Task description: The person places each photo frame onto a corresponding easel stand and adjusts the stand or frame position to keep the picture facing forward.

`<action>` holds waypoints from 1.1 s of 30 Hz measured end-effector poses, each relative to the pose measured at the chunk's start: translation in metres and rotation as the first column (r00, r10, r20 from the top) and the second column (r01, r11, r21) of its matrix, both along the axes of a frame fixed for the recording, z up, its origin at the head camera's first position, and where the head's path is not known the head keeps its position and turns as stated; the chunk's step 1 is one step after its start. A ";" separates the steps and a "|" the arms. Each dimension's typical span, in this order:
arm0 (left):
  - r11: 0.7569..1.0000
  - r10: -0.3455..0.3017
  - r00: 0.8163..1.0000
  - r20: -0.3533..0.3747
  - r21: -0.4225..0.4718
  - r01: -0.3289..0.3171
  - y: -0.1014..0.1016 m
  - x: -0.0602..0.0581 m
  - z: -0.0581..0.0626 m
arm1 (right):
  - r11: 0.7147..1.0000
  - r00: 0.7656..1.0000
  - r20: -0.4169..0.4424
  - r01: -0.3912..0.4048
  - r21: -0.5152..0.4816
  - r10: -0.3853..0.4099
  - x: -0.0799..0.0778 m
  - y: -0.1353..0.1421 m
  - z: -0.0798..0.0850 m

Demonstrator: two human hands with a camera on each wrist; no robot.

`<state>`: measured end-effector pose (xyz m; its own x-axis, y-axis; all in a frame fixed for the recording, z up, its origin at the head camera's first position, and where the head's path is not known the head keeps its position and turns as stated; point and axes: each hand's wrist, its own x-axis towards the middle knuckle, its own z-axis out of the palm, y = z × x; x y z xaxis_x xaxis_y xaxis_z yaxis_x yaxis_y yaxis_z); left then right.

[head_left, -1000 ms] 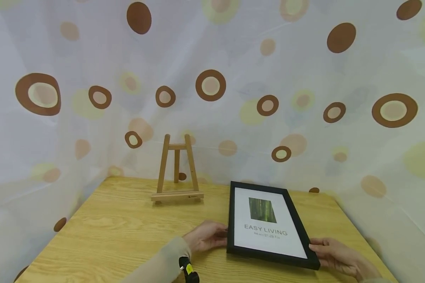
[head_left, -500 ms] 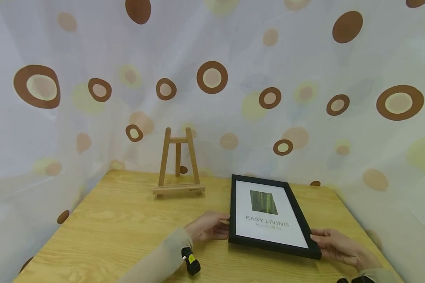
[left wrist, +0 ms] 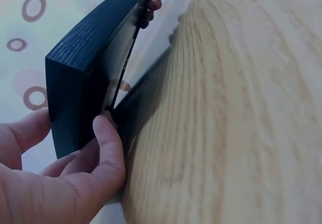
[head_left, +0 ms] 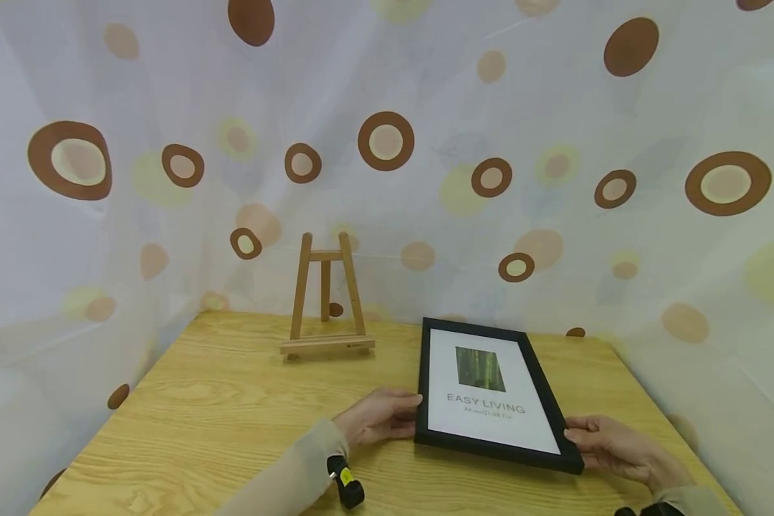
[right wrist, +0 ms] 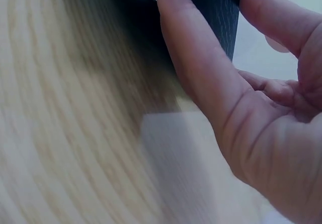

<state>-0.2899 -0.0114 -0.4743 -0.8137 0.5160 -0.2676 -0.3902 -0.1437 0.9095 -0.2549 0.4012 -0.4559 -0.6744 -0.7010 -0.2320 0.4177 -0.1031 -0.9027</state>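
A black picture frame with a white "EASY LIVING" insert lies face up on the right half of the table, its near edge raised off the wood. My left hand grips its left side, thumb on top and fingers curled beneath. My right hand pinches the right side near the close corner. In the left wrist view the frame's dark side stands between thumb and fingers, with a gap showing between its underside and the table. The right wrist view has the frame's edge between thumb and fingers.
A small wooden easel stands at the back of the table, left of the frame. The wooden table meets a wall covering with brown and beige circles at the back and both sides.
The head view has tilted down slightly, so everything sits a little higher in it. Both hands keep their hold on the picture frame, which has hardly moved.
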 end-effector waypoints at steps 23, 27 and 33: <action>0.987 -0.056 0.998 -0.020 0.152 0.059 -0.023 0.003 0.000 | 0.999 0.999 -0.037 -0.016 -0.029 0.015 -0.002 -0.017 -0.003; 0.979 -0.084 0.996 -0.035 0.182 0.089 -0.029 0.002 0.001 | 1.000 0.998 -0.068 0.002 0.007 -0.002 -0.003 -0.023 -0.003; 0.971 -0.112 0.991 -0.067 0.204 0.123 -0.037 0.001 0.003 | 0.996 0.994 -0.086 0.066 0.051 -0.062 -0.003 -0.033 -0.001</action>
